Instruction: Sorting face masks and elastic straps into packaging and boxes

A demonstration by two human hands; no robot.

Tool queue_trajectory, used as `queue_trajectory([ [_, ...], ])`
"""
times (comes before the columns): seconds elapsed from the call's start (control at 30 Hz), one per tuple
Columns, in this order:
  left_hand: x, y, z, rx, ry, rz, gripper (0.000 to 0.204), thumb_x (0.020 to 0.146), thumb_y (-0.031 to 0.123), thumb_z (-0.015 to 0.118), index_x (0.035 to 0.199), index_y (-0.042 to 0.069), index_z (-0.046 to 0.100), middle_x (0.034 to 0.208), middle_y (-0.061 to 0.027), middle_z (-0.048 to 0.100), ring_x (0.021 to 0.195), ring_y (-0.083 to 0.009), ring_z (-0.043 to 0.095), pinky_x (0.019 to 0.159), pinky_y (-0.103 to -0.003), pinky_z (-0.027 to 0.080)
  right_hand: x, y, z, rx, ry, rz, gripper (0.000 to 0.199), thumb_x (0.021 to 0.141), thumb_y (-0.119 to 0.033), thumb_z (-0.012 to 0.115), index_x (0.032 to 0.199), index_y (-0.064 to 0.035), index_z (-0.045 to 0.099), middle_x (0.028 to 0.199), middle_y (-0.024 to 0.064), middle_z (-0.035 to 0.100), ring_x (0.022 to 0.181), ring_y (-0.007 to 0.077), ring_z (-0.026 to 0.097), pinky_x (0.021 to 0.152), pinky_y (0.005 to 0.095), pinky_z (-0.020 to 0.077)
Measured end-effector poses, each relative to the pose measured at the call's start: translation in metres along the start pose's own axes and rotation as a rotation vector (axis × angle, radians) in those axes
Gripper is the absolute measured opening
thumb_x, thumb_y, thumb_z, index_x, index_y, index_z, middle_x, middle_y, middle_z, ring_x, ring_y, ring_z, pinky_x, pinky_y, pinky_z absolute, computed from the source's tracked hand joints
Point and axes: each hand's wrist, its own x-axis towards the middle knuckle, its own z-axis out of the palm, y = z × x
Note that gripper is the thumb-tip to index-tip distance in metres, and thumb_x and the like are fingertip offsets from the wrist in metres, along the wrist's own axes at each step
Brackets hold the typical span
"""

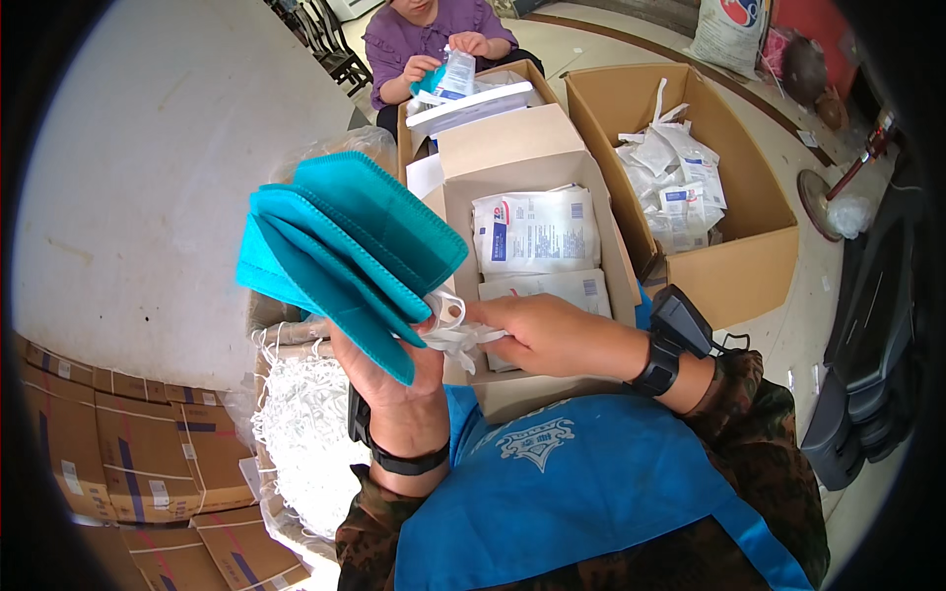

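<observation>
Head view is showing a person's two bare hands working in front of a blue apron [591, 492]. The left hand [384, 379] is turning its palm upward beneath a fanned stack of teal folded masks [325, 236]; those masks are hiding its fingers, so I cannot tell how far they are closing. The right hand [552, 335] is clamping its fingers on the white ear loops [463, 343] at the near edge of the stack. The masks are hovering in the air, just left of an open carton [512, 138] that is holding flat white packets [537, 231]. To the right, a larger carton [734, 286] is holding a loose pile of similar pouches [670, 167]. Across from the wearer, a co-worker in purple [419, 44] is handling a clear-and-white pouch [456, 74] above a white tray [473, 110]. At lower left, a tangled white heap [310, 433] is filling another box, and stacked brown cartons [143, 443] are standing beyond it.
</observation>
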Motion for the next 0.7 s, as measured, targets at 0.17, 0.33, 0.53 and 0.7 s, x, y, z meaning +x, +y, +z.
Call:
queue_trajectory([
  [0.17,0.000,0.002,-0.001,-0.010,0.060,-0.004,0.032,0.099,0.033,0.045,0.094,0.005,0.060,0.068,-0.0077,0.061,0.055,-0.0180,0.058,0.046,-0.028,0.049,0.003,0.001,0.003,-0.022,-0.148,0.054,0.029,0.091,-0.019,0.057,0.117,-0.0070,0.062,0.103,0.0175,0.066,0.094,0.0369,0.063,0.078,0.0417,0.0490],
  [0.33,0.015,0.023,-0.014,0.040,-0.068,0.026,0.028,0.097,0.031,0.051,0.093,0.005,0.061,0.077,-0.0087,0.064,0.056,-0.0163,0.058,0.049,-0.023,0.048,-0.008,-0.003,-0.010,0.348,-0.239,0.122,0.027,0.097,-0.029,0.055,0.100,-0.0032,0.064,0.085,0.0094,0.064,0.076,0.0197,0.061,0.074,0.0332,0.0471],
  [0.53,0.044,0.074,-0.059,0.073,-0.110,-0.108,0.027,0.094,0.030,0.058,0.104,0.006,0.064,0.094,-0.0098,0.069,0.053,-0.0120,0.058,0.049,-0.020,0.049,-0.036,-0.004,-0.025,0.471,-0.278,0.068,0.032,0.102,-0.031,0.048,0.096,-0.0046,0.063,0.083,0.0013,0.060,0.071,0.0117,0.054,0.064,0.0287,0.0443],
  [0.7,0.012,0.082,-0.063,0.449,-0.276,-0.236,0.045,0.089,0.035,0.065,0.120,0.004,0.059,0.108,-0.0105,0.067,0.084,-0.0203,0.064,0.075,-0.030,0.052,-0.043,-0.016,-0.042,0.694,-0.421,0.348,0.035,0.103,-0.032,0.044,0.092,-0.0043,0.061,0.073,-0.0006,0.054,0.064,0.0090,0.049,0.057,0.0258,0.0398],
])
